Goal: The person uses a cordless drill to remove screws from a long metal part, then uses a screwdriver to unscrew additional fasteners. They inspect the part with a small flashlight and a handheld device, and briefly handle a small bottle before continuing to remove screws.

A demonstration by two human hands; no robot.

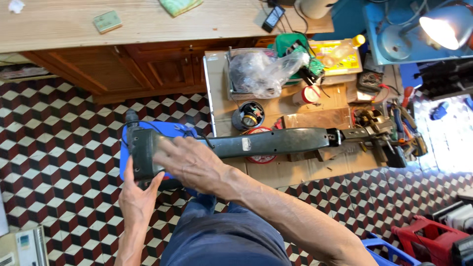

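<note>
Long dark tool body (236, 145) lies level across the view, its far end at the bench vise (379, 133). Left hand (135, 197) cups its wide near end from below, fingers curled; right hand (189, 165) rests flat on top, fingers spread, not clamped.

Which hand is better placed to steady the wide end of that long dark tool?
Probably left: the left hand already cups the wide end of the long dark tool from below, while the right hand only rests across its top.
</note>
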